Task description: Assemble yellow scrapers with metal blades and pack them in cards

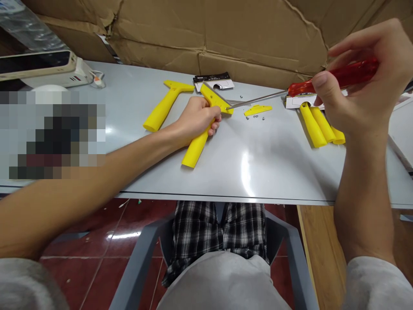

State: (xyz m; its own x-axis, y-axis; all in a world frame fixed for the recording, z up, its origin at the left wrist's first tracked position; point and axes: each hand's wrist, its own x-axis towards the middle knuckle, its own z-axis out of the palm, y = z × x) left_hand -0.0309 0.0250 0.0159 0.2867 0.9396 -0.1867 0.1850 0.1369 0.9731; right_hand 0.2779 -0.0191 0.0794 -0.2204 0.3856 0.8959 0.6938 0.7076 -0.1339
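My left hand [200, 118] is closed round the neck of a yellow scraper [196, 148], whose wide head points away from me. In my right hand [364, 86] is a screwdriver [337, 77] with a red see-through handle. Its long metal shaft slants down to the left, and the tip meets the right end of the scraper head. Just right of the head lies a loose yellow cover plate [258, 110], with several small screws [255, 116] beside it. Another yellow scraper [166, 107] rests left of my left hand.
Black-and-white packaging [214, 80] lies behind the scrapers. Several yellow handles [312, 125] sit under my right hand near more packaging. Brown cardboard [245, 38] walls the back of the grey table [226, 181]. A phone [35, 63] leans on a white charger [75, 75] at left.
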